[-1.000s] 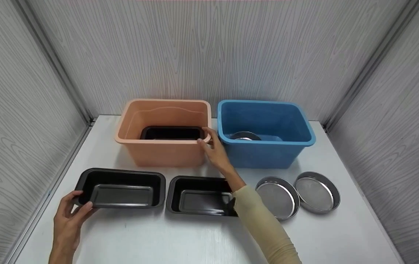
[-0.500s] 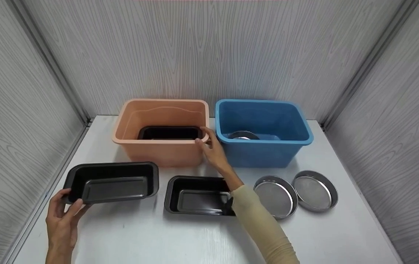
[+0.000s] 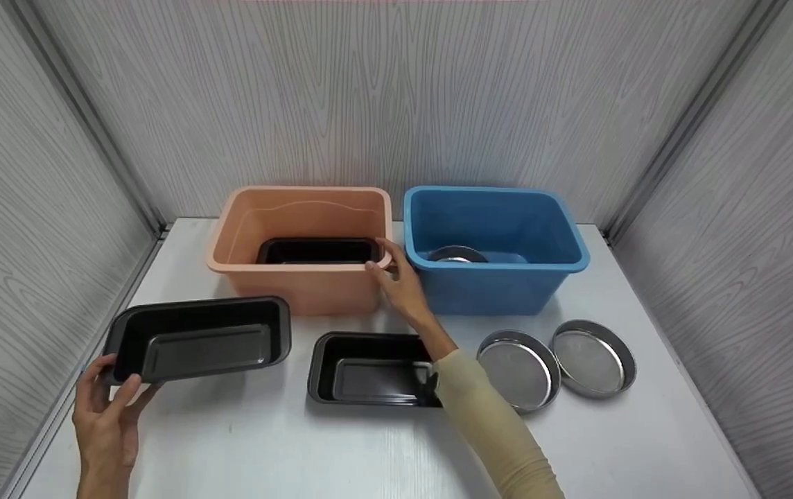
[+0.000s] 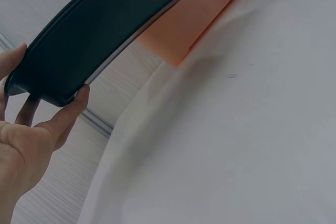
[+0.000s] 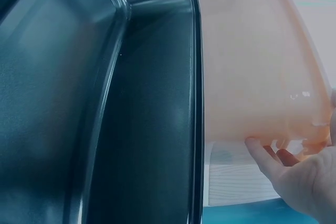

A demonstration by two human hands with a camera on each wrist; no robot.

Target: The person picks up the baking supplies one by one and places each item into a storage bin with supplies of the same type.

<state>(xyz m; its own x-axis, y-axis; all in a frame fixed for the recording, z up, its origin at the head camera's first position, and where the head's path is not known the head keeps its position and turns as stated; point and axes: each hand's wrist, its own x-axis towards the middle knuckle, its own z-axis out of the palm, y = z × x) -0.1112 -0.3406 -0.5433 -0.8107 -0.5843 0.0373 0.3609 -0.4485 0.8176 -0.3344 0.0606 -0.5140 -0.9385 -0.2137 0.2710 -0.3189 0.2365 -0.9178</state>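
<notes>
My left hand (image 3: 107, 423) grips the left end of a black loaf pan (image 3: 206, 346), fingers at its rim and thumb at the near corner. In the left wrist view the loaf pan (image 4: 105, 35) hangs tilted above the white table, its shadow below. My right hand (image 3: 400, 284) holds the front right corner of the orange bin (image 3: 299, 287), thumb outside and fingers over the rim. Inside that bin lies another black loaf pan (image 3: 317, 251). Under my right forearm a further black loaf pan (image 3: 376, 381) sits on the table, partly covered by the sleeve.
A blue bin (image 3: 493, 287) stands right beside the orange one, with a round metal pan (image 3: 457, 254) in it. Two more round pans, the nearer one (image 3: 518, 374) and the outer one (image 3: 594, 360), lie at the right. Grey wood-grain panels (image 3: 396, 97) enclose the table (image 3: 285, 457).
My left hand has raised the loaf pan off the table, moving it left and tilting its right end up. My right hand keeps its hold on the orange bin's rim.
</notes>
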